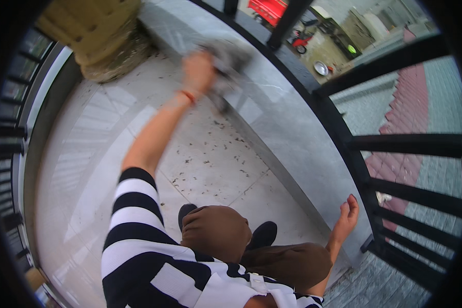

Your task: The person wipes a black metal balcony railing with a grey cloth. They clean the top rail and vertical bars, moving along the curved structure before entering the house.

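My left hand (198,71), with a red band at its wrist, is clenched on a grey cloth (231,57). Both are blurred. The cloth lies over the top and inner edge of a polished grey stone ledge (292,134), and part of it hangs towards the floor. At the lower right, my right hand (346,215) is above the ledge beside the black railing (350,142); its fingers are loosely bent and hold nothing. My knees in brown trousers (215,233) are bent between the hands.
Dark debris is scattered over the pale tiled floor (211,161). A yellowish fluted column base (107,46) stands at the ledge's far end. Another railing (9,146) runs along the left. Beyond the bars, far below, are a red cargo vehicle (269,11) and a metal basin (320,68).
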`<state>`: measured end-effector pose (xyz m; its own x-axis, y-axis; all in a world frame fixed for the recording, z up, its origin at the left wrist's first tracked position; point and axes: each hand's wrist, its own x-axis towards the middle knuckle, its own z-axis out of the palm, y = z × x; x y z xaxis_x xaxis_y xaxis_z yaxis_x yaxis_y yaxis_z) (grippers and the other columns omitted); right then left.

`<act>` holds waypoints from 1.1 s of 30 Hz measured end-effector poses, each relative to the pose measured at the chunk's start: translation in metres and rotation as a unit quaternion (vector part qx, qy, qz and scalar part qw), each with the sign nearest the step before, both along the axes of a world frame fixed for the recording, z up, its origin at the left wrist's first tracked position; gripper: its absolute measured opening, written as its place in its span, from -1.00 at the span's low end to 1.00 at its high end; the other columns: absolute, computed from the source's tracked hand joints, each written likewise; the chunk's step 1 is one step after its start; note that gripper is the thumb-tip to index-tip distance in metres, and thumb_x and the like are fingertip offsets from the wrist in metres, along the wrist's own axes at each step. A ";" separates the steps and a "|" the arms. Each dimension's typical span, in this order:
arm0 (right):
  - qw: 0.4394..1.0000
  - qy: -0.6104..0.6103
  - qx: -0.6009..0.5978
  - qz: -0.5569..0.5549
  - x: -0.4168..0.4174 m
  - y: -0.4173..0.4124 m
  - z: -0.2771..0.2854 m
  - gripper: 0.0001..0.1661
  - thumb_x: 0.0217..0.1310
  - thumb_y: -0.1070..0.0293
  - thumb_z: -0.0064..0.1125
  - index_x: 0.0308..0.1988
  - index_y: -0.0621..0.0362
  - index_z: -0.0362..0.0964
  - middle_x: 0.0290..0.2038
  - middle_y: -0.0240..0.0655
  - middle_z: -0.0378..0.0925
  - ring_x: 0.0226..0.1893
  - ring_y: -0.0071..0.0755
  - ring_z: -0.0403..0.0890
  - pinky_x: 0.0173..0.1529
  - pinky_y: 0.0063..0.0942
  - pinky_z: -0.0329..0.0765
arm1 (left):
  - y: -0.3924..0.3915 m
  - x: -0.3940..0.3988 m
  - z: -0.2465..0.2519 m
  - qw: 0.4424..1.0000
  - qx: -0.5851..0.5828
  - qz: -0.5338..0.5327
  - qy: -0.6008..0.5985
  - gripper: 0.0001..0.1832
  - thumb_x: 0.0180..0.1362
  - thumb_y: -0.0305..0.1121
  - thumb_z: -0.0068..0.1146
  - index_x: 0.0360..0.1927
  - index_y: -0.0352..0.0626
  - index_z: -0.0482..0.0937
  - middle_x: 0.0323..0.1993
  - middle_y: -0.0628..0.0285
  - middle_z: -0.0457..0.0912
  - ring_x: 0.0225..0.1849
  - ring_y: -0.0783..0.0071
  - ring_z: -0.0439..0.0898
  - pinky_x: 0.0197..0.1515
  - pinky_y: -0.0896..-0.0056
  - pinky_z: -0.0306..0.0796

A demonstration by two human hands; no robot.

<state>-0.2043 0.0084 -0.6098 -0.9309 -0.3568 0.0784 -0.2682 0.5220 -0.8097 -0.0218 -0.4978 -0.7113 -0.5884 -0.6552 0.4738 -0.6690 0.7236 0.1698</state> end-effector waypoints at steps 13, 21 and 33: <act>0.984 -0.048 -0.172 -0.003 -0.001 -0.025 -0.031 -0.67 0.21 0.40 0.07 -0.04 0.31 0.40 -0.11 -0.29 0.51 -0.12 -0.47 0.50 -0.01 -0.51 0.44 | 0.264 -0.090 0.017 0.941 0.057 -0.316 -0.108 -0.58 -0.13 -0.12 0.22 -0.24 -0.19 0.56 0.02 0.01 0.41 0.22 0.05 0.25 0.15 -0.11 0.10; 0.997 0.017 -0.054 -0.058 0.002 0.058 -0.031 -0.67 0.19 0.40 0.06 -0.02 0.23 0.42 -0.18 -0.29 0.55 -0.19 -0.46 0.55 -0.06 -0.52 0.47 | 0.266 -0.156 0.026 0.840 0.086 -0.533 -0.059 -0.73 -0.29 -0.30 0.24 -0.41 -0.08 0.60 -0.08 0.16 0.44 0.09 0.19 0.36 0.11 0.05 0.15; 0.996 0.031 -0.025 -0.082 0.011 0.116 -0.058 -0.40 0.02 0.27 0.28 0.08 0.17 0.31 0.00 -0.11 0.40 0.00 -0.22 0.43 0.03 -0.33 0.43 | 0.338 -0.180 0.012 0.941 0.069 -0.303 -0.132 -0.55 -0.12 -0.12 0.20 -0.16 -0.16 0.57 -0.07 0.06 0.44 0.10 0.04 0.29 0.05 -0.21 0.14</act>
